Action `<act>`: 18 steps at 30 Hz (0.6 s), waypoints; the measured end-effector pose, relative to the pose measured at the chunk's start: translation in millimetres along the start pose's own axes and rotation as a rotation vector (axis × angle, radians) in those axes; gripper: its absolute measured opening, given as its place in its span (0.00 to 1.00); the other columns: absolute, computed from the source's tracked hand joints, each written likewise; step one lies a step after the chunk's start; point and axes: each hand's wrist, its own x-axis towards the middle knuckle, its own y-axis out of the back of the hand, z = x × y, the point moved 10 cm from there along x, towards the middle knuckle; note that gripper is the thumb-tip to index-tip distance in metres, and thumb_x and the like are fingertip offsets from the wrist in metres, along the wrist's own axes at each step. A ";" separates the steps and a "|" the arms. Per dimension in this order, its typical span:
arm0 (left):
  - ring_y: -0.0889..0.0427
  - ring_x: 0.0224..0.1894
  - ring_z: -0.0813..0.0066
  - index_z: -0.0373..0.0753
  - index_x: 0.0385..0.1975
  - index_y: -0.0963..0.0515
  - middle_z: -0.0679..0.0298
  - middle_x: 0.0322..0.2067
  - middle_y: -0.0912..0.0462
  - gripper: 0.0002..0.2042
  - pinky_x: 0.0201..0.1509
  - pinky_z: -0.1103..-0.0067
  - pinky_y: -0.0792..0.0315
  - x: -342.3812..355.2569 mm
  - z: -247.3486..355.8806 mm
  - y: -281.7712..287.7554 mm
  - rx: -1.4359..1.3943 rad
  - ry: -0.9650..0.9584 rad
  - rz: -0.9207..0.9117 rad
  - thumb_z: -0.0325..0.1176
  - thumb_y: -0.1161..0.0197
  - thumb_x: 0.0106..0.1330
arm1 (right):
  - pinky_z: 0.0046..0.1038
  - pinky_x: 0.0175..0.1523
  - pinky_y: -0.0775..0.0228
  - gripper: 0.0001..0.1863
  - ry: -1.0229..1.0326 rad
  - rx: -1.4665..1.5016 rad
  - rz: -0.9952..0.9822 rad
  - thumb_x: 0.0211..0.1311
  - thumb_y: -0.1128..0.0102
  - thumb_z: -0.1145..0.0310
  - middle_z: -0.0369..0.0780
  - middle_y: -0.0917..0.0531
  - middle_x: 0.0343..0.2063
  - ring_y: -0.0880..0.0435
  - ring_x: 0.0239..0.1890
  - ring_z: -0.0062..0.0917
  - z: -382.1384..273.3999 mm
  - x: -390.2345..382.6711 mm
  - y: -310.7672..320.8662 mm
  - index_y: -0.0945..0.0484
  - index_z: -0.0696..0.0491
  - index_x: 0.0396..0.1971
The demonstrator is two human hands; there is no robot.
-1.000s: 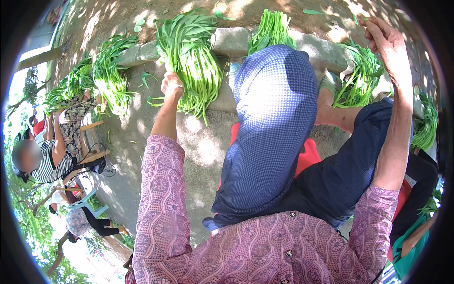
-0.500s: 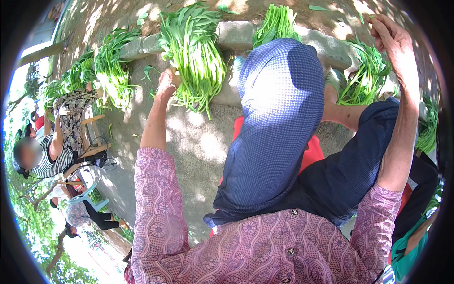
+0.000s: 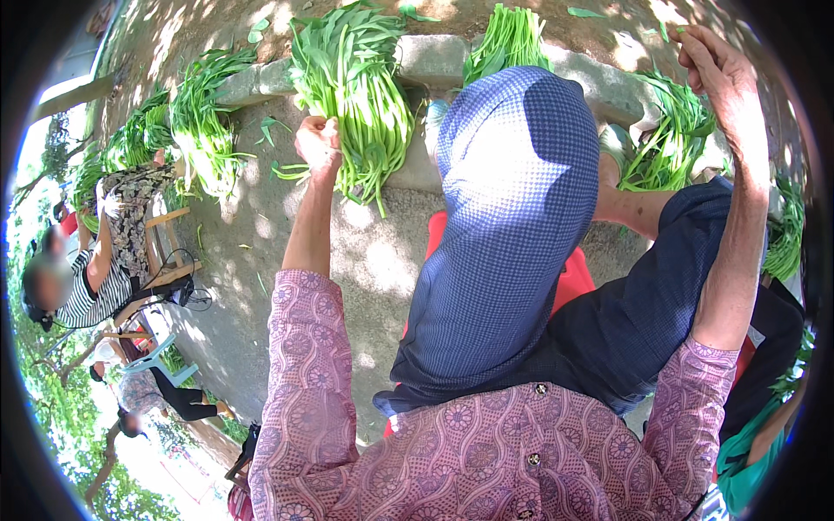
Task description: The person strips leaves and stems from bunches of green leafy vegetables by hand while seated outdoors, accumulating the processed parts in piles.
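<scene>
A large bunch of long-stemmed leafy greens (image 3: 373, 104) lies across the stone curb in front of me. My left hand (image 3: 319, 143) is at its left edge, fingers curled closed against the stems. What is inside those fingers is hidden. A loose green stalk (image 3: 291, 172) shows beside the wrist. Out at the far right, my right hand (image 3: 719, 74) is raised with thumb and forefinger pinched on a small green bit of stem (image 3: 680, 30). Below it, another bunch of greens (image 3: 673, 135) rests by my foot.
More greens (image 3: 208, 130) lie to the left, and a further bunch (image 3: 506, 39) sits behind my raised knee (image 3: 521, 130). A stone curb (image 3: 434, 61) runs across. Under me is a red seat (image 3: 573, 280). At left, a person in a striped top (image 3: 91, 286) sits by a wooden frame.
My left hand has shifted slightly right and turned, its fist now more visible at the bunch's edge. The right hand stays nearly still.
</scene>
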 end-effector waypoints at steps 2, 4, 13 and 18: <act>0.23 0.25 0.75 0.34 0.26 0.23 0.61 0.22 0.21 0.13 0.34 0.78 0.28 0.7 -5.5 1.2 -0.077 0.075 0.047 0.37 0.33 0.47 | 0.12 0.28 0.40 0.14 0.007 -0.011 -0.006 0.65 0.49 0.62 0.28 0.28 0.23 0.33 0.22 0.08 0.0 -0.9 -1.0 0.21 0.55 0.42; 0.23 0.25 0.74 0.34 0.28 0.23 0.61 0.22 0.21 0.14 0.34 0.77 0.28 3.5 -1.4 -0.5 -0.097 0.002 0.044 0.38 0.33 0.47 | 0.13 0.28 0.40 0.14 0.015 -0.022 -0.011 0.66 0.50 0.62 0.28 0.28 0.23 0.33 0.22 0.08 -3.1 -0.4 -1.3 0.21 0.55 0.42; 0.21 0.27 0.60 0.40 0.25 0.23 0.58 0.26 0.22 0.08 0.35 0.70 0.28 -8.8 15.8 -12.0 0.302 -0.262 0.060 0.37 0.37 0.52 | 0.13 0.28 0.41 0.15 0.028 -0.033 -0.016 0.66 0.50 0.62 0.28 0.28 0.23 0.34 0.22 0.08 -12.0 -2.2 -6.4 0.22 0.56 0.43; 0.20 0.29 0.56 0.39 0.24 0.21 0.55 0.27 0.21 0.09 0.36 0.67 0.28 -13.1 28.1 -22.7 0.389 -0.234 0.060 0.39 0.37 0.51 | 0.12 0.28 0.42 0.15 0.005 0.013 -0.026 0.66 0.50 0.63 0.29 0.28 0.23 0.35 0.21 0.08 -10.1 -3.3 -10.2 0.22 0.58 0.43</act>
